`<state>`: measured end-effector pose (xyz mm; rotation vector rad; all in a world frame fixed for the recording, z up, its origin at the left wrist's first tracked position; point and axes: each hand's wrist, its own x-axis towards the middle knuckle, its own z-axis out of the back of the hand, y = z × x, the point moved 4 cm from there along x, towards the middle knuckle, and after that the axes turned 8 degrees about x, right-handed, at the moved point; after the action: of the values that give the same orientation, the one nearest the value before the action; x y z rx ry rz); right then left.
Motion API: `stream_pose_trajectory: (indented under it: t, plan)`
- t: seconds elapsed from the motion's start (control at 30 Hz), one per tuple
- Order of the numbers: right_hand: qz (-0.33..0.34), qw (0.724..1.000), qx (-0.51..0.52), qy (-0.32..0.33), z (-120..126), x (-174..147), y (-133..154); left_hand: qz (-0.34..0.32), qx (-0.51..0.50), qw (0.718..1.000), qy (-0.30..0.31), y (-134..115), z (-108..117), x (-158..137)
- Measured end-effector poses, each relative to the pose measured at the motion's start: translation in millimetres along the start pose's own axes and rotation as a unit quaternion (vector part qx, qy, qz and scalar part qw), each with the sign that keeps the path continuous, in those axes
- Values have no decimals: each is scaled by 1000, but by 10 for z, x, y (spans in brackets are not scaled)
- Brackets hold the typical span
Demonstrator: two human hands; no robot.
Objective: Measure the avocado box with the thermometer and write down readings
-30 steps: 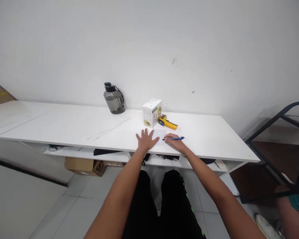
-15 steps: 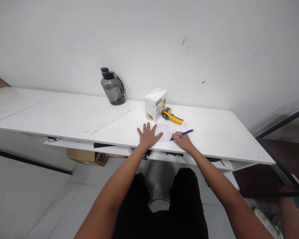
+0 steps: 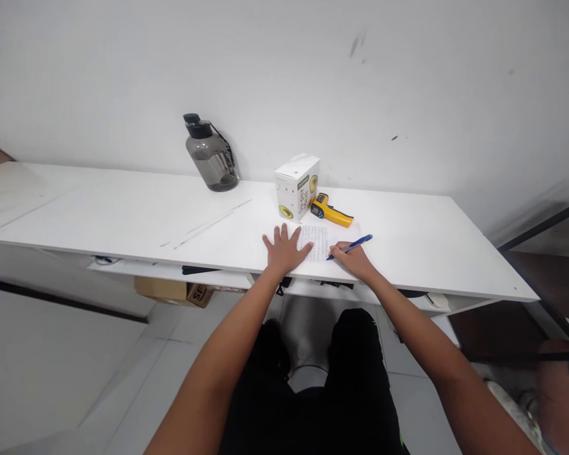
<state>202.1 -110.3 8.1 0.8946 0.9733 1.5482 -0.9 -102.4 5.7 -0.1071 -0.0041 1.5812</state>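
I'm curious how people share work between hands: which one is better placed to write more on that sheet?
The right hand, it seems: it holds the blue pen with the tip down at the sheet. The left hand holds no pen and lies spread at the sheet's left side.

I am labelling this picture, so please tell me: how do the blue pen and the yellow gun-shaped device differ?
The blue pen is thin and straight; the yellow device is bulkier and gun-shaped, with dark parts. The pen is in the right hand, tilted, tip down at the written paper; the device lies beside the white box, unheld.
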Motion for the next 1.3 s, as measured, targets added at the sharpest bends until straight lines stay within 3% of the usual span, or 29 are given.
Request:
stream_pose_trajectory:
  t: [1.3]
  plan:
    - [16, 999, 10, -27, 11, -2, -1, 1, -10, 1000, 6, 4, -2, 2]
